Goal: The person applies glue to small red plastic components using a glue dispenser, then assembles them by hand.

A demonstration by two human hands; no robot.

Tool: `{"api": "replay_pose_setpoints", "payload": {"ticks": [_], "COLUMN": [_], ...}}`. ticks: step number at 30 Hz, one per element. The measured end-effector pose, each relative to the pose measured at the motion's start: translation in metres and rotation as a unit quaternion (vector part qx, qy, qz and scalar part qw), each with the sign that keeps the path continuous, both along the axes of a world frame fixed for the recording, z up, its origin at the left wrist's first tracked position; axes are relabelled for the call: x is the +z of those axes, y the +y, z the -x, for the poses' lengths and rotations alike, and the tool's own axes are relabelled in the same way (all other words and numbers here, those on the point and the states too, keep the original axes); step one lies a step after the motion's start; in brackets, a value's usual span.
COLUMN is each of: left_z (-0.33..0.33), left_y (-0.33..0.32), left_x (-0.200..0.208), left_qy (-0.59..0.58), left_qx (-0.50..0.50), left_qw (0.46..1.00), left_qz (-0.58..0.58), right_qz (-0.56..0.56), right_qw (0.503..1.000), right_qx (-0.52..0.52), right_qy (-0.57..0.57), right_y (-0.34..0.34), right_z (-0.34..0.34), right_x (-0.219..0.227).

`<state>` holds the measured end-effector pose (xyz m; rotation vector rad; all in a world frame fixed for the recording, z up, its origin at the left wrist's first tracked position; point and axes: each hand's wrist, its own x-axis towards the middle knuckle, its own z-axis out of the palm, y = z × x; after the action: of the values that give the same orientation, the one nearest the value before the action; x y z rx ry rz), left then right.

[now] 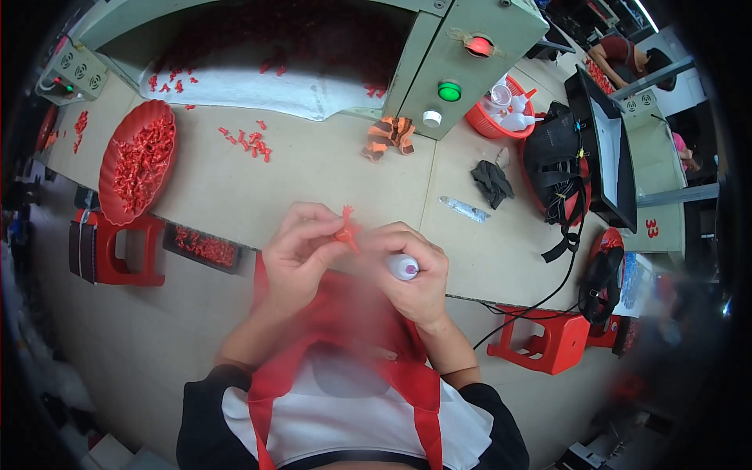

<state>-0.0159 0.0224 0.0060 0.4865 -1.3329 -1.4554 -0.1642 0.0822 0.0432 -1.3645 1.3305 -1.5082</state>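
Observation:
Above the table's near edge, my left hand (pixel 301 244) pinches a small red plastic figure (pixel 347 228) between thumb and fingertips, its narrow end pointing up. Close by on the right, my right hand (pixel 419 278) is wrapped round a small white squeeze bottle (pixel 403 267). The bottle's rounded, purplish-marked end faces up toward me, while its tip is hidden in a blur between the two hands. Whether the bottle touches the figure, I cannot tell. Several more red figures (pixel 249 142) lie loose on the table beyond my left hand.
A red oval tray (pixel 106 178) heaped with red pieces stands left. At the back is a green machine (pixel 423 70) with a cloth-lined opening. An orange patterned cloth (pixel 389 137), a red basket (pixel 479 125) of bottles, a dark cloth (pixel 492 184) and black cabled gear (pixel 558 157) lie right.

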Motion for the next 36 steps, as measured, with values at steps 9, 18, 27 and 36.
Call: {"api": "replay_pose_setpoints", "payload": {"ticks": [9,18,27,36], "left_z": [-0.008,-0.016,-0.015,-0.014], "left_y": [-0.008,-0.016,-0.017,-0.018], "left_x": [0.005,-0.017,-0.010,-0.013], "left_qy": [0.114,0.116,0.072,0.076], "left_qx": [-0.119,-0.255,-0.236,-0.234], "left_qw": [0.922,0.863,0.884,0.888], "left_qz": [-0.351,-0.421,-0.397,-0.388], "right_qz": [0.095,0.124,0.128,0.095], "right_qw": [0.981,0.971,0.976,0.986], "right_qx": [-0.053,-0.027,-0.027,-0.011], "right_qy": [0.163,0.205,0.174,0.134], "right_y": [-0.004,-0.005,-0.006,-0.009], "right_z": [-0.007,-0.006,-0.006,-0.003], "right_x": [-0.001,-0.001,-0.005,-0.004]}}
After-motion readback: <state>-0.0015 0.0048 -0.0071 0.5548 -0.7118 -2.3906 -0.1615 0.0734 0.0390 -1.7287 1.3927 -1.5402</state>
